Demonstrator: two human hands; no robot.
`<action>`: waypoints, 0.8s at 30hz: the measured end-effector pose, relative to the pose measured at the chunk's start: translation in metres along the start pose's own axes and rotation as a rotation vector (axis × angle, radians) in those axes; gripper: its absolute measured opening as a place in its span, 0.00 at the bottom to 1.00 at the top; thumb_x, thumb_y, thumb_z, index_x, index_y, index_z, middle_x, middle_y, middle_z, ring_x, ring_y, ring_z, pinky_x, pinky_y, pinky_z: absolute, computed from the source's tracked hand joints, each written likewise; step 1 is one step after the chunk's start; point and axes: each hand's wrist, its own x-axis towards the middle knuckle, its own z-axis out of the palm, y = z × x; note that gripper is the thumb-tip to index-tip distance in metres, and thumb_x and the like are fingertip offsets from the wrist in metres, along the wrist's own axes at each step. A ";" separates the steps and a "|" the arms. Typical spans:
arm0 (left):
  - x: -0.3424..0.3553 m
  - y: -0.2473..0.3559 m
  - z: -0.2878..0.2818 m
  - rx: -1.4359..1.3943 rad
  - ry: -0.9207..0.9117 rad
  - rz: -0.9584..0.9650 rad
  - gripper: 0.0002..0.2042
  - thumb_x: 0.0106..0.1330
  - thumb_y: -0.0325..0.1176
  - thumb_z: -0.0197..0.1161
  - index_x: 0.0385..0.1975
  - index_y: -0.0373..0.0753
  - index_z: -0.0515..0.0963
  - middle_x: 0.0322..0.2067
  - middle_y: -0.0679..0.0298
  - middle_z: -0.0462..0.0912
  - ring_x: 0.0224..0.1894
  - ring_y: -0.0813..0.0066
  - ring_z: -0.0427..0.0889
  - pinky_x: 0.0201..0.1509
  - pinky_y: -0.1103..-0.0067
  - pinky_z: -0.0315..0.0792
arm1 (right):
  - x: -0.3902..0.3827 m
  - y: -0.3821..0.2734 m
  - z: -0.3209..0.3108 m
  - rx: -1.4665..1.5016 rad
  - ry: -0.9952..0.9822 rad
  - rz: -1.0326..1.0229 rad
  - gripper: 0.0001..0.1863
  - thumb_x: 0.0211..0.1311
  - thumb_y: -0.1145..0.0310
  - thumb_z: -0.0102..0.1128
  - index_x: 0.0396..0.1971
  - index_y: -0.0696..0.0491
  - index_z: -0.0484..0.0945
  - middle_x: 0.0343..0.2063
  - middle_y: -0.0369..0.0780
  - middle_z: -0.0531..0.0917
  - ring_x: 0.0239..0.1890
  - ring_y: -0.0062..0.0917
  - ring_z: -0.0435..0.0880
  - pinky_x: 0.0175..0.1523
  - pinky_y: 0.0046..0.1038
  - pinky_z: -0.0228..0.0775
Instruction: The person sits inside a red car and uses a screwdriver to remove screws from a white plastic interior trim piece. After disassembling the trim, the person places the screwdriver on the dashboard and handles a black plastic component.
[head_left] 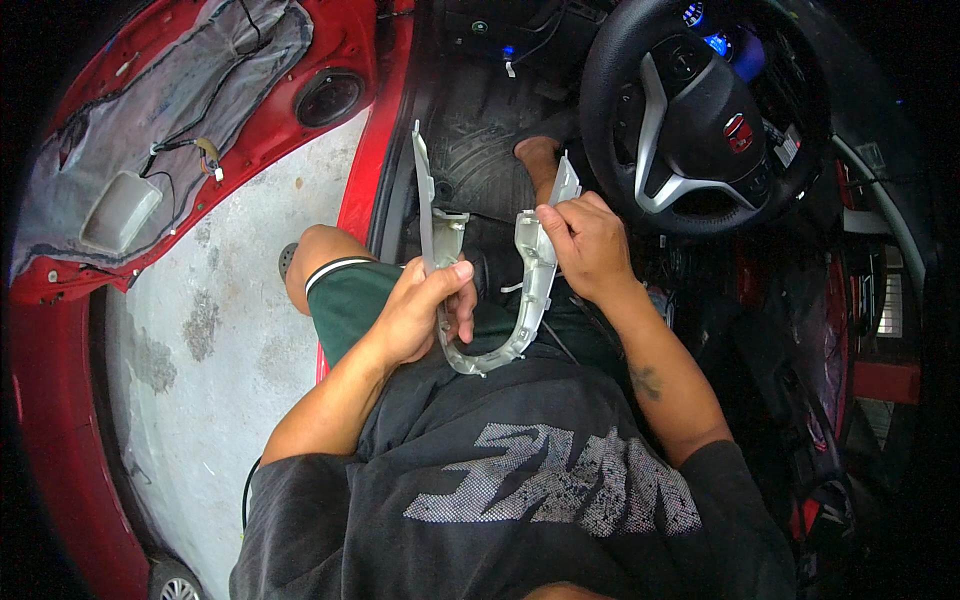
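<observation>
smooth plastic trim [536, 282], glossy metal door [262, 128]

Both arms reach forward from the torso with elbows bent, and the hands stand apart. The left forearm [330, 395] slants up and inward to the left hand [420, 310], closed in a grip, its thumb [455, 278] pressed forward over curled fingers [466, 310]. The right forearm [665, 360] angles inward too, leading to the right hand [590, 245], set farther forward, back upward, fingers folded under and thumb [553, 228] along the inner side
</observation>
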 end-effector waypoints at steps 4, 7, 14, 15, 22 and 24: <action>0.000 -0.004 -0.005 0.072 -0.022 -0.017 0.19 0.77 0.54 0.59 0.36 0.44 0.67 0.24 0.63 0.77 0.20 0.71 0.83 0.19 0.80 0.66 | -0.003 -0.010 -0.006 0.186 -0.045 0.146 0.10 0.68 0.63 0.70 0.33 0.54 0.83 0.27 0.42 0.84 0.35 0.41 0.84 0.42 0.43 0.74; 0.000 -0.003 -0.004 0.074 -0.028 -0.017 0.19 0.77 0.54 0.59 0.36 0.44 0.67 0.24 0.64 0.77 0.20 0.71 0.83 0.19 0.80 0.67 | -0.003 -0.011 -0.007 0.097 -0.057 0.062 0.09 0.65 0.64 0.70 0.35 0.54 0.83 0.28 0.40 0.84 0.36 0.41 0.84 0.41 0.43 0.74; 0.000 0.000 0.000 0.066 -0.026 -0.019 0.19 0.77 0.54 0.59 0.36 0.44 0.67 0.23 0.64 0.77 0.21 0.71 0.83 0.19 0.80 0.67 | 0.000 -0.009 0.004 0.020 -0.034 0.035 0.10 0.66 0.63 0.70 0.32 0.53 0.82 0.28 0.40 0.83 0.36 0.40 0.83 0.41 0.44 0.74; 0.000 0.000 0.000 0.069 -0.026 -0.019 0.19 0.77 0.53 0.59 0.36 0.44 0.68 0.23 0.64 0.77 0.21 0.71 0.83 0.19 0.80 0.66 | 0.000 -0.009 0.005 0.008 -0.031 0.028 0.11 0.66 0.62 0.70 0.32 0.53 0.81 0.28 0.41 0.83 0.35 0.40 0.83 0.41 0.45 0.74; 0.000 0.000 -0.001 0.082 0.001 -0.034 0.19 0.77 0.54 0.60 0.36 0.44 0.68 0.23 0.64 0.78 0.20 0.71 0.83 0.19 0.80 0.67 | 0.001 -0.015 0.000 0.033 -0.067 0.047 0.14 0.68 0.59 0.70 0.30 0.54 0.81 0.28 0.42 0.84 0.36 0.43 0.83 0.41 0.47 0.74; 0.000 -0.001 -0.001 0.079 0.000 -0.038 0.19 0.76 0.54 0.60 0.36 0.44 0.68 0.23 0.64 0.78 0.20 0.71 0.83 0.19 0.80 0.67 | 0.001 -0.018 -0.003 0.041 -0.078 0.060 0.15 0.69 0.57 0.70 0.30 0.54 0.81 0.28 0.43 0.84 0.37 0.43 0.83 0.42 0.47 0.73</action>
